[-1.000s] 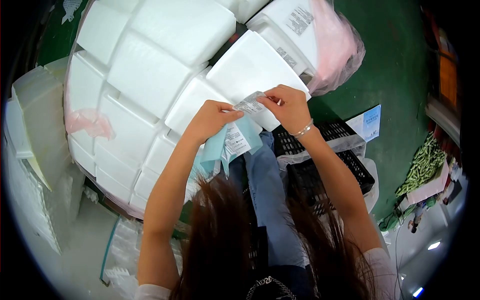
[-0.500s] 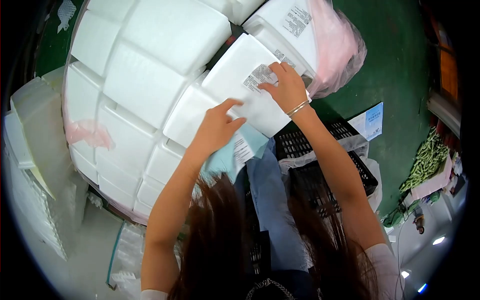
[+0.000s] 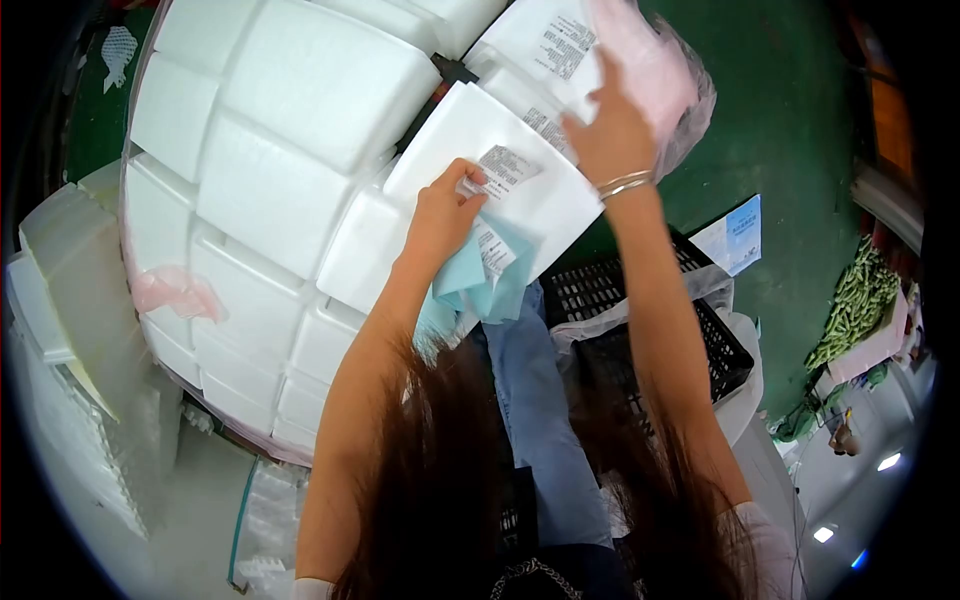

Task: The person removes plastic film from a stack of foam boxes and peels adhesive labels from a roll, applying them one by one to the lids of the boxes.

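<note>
My left hand (image 3: pixel 443 213) rests at the left edge of a printed label (image 3: pixel 505 172) on a white foam packet (image 3: pixel 430 150). Its fingers are bent, with a small gap between thumb and index fingertip. My right hand (image 3: pixel 615 130), smeared by motion, reaches over the right side with index finger and thumb apart. It overlaps a pink foam bundle (image 3: pixel 655 75) in clear plastic, beside a white packet with printed text (image 3: pixel 567 47). Light blue sheets (image 3: pixel 460 270) with a printed label (image 3: pixel 495 250) lie just below my left hand, over my lap.
Large white foam packets (image 3: pixel 300 80) are stacked across the left, with a scrap of pink film (image 3: pixel 180 292) on them. A black crate (image 3: pixel 735 370) with plastic lining stands by my right leg. A blue-and-white printed sheet (image 3: pixel 740 235) lies on the green floor (image 3: pixel 800 130).
My right hand has left the label and moved up and right toward the pink bundle. My left hand has moved up and right to the label's edge.
</note>
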Tool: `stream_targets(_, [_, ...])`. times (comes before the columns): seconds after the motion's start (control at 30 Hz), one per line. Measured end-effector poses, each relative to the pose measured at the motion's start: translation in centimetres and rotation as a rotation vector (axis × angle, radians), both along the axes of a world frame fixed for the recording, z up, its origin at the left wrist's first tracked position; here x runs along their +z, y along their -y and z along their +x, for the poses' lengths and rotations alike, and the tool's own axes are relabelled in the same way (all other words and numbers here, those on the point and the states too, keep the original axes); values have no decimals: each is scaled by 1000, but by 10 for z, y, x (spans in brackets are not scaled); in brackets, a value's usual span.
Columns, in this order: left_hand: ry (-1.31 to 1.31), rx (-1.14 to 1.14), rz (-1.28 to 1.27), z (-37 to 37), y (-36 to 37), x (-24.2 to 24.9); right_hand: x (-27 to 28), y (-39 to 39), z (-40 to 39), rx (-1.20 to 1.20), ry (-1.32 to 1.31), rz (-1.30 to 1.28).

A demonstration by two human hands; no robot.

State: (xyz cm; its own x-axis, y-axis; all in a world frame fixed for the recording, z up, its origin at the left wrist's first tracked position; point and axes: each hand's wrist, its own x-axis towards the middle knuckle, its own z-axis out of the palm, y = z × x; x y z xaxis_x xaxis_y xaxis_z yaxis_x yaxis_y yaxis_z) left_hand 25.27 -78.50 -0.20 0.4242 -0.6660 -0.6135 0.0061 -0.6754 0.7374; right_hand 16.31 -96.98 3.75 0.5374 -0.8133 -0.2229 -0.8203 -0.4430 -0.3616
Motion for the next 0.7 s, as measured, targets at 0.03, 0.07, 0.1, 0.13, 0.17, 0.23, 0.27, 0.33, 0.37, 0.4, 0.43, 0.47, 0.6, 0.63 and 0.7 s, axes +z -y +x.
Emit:
stream_targets(0.03, [-41, -18, 47, 2, -4, 2, 7, 16, 1, -47, 249, -6])
stream_targets(0.07, [-40, -18, 45, 4, -9, 3, 12, 14, -1, -49, 375, 142])
stream_targets(0.1, [-88, 8, 41, 5, -14, 2, 21, 8, 0, -44, 499, 292])
stream_targets(0.13, [-140, 38, 39, 4, -17, 0, 9, -4, -6, 37, 509, 505])
stream_targets(0.17, [-142, 45, 38, 3, -20, -4, -5, -20, -13, 115, 512, 719])
stream_targets(0.23, [-261, 71, 9, 4, -28, -11, -19, -46, -12, 78, 391, 1262])
stream_targets(0.27, [-254, 76, 16, 4, -30, -14, -32, -48, -9, 25, 314, 1336])
stream_targets(0.33, [-249, 146, -132, 6, -26, -20, -63, -32, 5, -163, 386, 1538])
stream_targets(0.37, [-247, 151, -121, 7, -26, -21, -75, -20, 8, -306, 528, 1671])
stream_targets(0.4, [-227, 134, -82, 9, -23, -20, -70, -9, 15, -379, 688, 1635])
stream_targets(0.43, [-210, 115, -51, 9, -20, -20, -58, -2, 24, -441, 677, 1405])
stream_targets(0.47, [-211, 118, -58, 7, -21, -21, -54, -7, 28, -368, 728, 1303])
stream_targets(0.6, [-299, 232, -134, 8, -24, -26, -40, -43, 16, 76, 733, 1206])
stream_targets(0.63, [-371, 254, -134, 8, -27, -17, -50, -54, 11, 82, 631, 1177])
stream_targets(0.7, [-367, 261, -50, 16, -33, 5, -55, -63, -1, 73, 548, 979])
